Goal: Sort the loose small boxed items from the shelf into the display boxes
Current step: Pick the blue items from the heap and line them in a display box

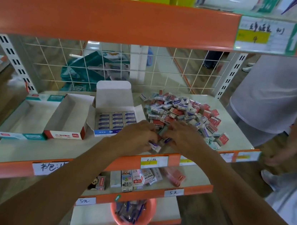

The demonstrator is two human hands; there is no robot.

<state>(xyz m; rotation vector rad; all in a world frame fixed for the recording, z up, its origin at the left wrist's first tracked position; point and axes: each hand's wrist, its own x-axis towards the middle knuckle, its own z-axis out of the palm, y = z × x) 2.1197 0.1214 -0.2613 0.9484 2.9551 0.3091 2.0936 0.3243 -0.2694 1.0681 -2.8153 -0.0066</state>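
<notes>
Within left hand (137,135), small box (153,147)

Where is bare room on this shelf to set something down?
Bare: the front strip of the shelf before the teal box and red box, both empty inside. Crowded: right side, with the pile, left hand and right hand.

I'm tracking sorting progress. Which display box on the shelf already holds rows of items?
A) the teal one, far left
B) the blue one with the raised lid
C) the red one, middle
B: the blue display box holds neat rows of blue-labelled items, while the teal box and red box show bare insides.
</notes>
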